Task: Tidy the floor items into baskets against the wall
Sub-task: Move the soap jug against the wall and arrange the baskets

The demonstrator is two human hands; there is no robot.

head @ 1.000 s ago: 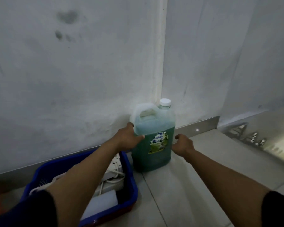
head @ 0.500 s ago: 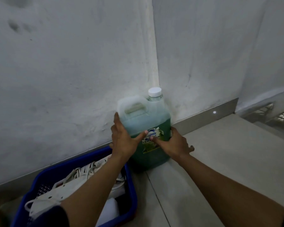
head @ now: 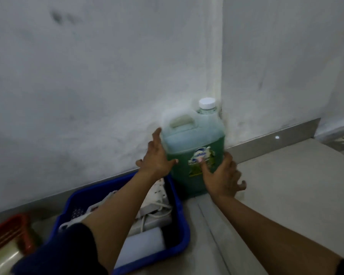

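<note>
Jug of green liquid, translucent plastic with moulded handle and white screw cap (head: 195, 149), stands upright on the pale tiled floor (head: 276, 185) at centre frame, tucked into the wall corner, its back apparently against the grey wall (head: 87, 86) and metal skirting strip (head: 270, 141). Blue plastic basket (head: 175, 221) sits just left of it, lower centre-left, holding a white power strip with coiled cord (head: 155, 201) and a white rectangular block (head: 143, 247). Red basket (head: 6, 231) shows at lower left edge with a clear roll (head: 2, 257) in front of it; details blurred.

Left hand (head: 157, 157) lies flat on the jug's left side, fingers straight and spread, thumb across the front. Right hand (head: 222, 177) is at the jug's lower right front, thumb pressed on the label, fingers loosely curled off to the right and holding nothing. Neither hand grips the handle.

Step in hand looks like squaring the jug into the corner beside the basket. To do it well: push low on the body, not near the cap, so a tall, heavy jug slides and does not tip; keep both palms opposed to steer it; stop once it sits flush and clear of the basket rim. Liquid will slosh, so move slowly.

Label (head: 202, 159) is white, blue and green, partly torn. Blue oval logo unreadable; the word below is too smeared to read.
</note>
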